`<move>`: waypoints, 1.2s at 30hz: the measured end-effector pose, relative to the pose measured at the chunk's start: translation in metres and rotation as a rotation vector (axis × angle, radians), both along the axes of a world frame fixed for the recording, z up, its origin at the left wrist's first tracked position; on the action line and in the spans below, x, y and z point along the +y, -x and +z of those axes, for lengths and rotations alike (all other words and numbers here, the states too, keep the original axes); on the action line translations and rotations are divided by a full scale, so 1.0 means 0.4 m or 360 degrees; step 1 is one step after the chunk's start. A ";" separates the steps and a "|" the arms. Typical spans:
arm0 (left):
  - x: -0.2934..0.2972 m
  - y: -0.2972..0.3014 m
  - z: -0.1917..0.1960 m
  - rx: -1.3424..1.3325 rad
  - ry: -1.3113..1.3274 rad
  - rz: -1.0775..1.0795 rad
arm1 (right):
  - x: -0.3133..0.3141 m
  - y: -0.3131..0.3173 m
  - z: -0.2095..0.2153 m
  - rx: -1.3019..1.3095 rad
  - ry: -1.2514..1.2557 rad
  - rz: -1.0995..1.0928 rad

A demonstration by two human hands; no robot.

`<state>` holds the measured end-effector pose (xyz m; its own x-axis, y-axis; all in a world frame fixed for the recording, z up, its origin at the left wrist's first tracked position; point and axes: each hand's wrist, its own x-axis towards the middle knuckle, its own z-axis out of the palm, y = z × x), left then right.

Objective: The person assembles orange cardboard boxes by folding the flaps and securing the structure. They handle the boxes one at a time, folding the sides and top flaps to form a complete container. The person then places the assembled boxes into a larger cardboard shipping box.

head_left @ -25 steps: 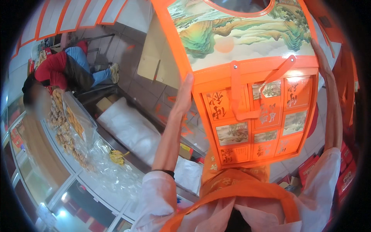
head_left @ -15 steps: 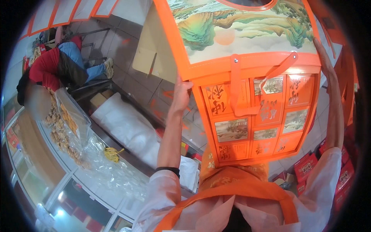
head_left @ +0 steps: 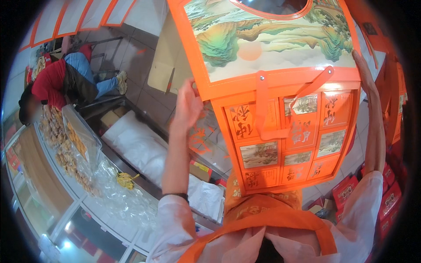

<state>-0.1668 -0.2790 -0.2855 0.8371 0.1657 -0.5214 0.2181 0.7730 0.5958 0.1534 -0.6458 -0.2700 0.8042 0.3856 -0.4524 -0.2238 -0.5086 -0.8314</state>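
Observation:
A large orange gift box (head_left: 215, 94) stands upright in front of me, its lid raised and printed with a green landscape. Two orange strap handles (head_left: 262, 105) hang over the front. Its lower part holds several small orange boxes (head_left: 300, 131) and landscape-printed ones in rows. My left hand (head_left: 187, 105) is beside the box's left edge, slightly blurred, fingers loosely apart and holding nothing I can see. On the right edge, near the hinge of the lid, my right hand (head_left: 363, 65) grips the gift box; its fingers are partly hidden behind it.
On the left, a glass counter (head_left: 79, 206) bears clear plastic packaging (head_left: 118, 193) and piled brown food (head_left: 66, 153). A person in red (head_left: 50, 83) bends over its far end. White sheeting (head_left: 140, 140) lies in a dark trough. Red boxes (head_left: 346, 190) are stacked at lower right.
My left hand has come off the box's left edge and moved left. The box has shifted slightly left and down, with my right hand still on its right edge.

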 end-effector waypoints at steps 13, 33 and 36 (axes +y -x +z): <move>-0.001 -0.056 0.030 0.0354 -0.0617 -0.0233 | -0.019 -0.030 -0.034 -0.0066 -0.0158 0.0208; -0.022 -0.067 0.158 0.0571 -0.1110 -0.0467 | -0.015 0.003 0.031 0.0329 -0.0380 -0.0202; -0.040 -0.063 0.163 0.0607 -0.1246 -0.0393 | -0.013 0.029 0.032 0.0427 -0.0414 -0.0278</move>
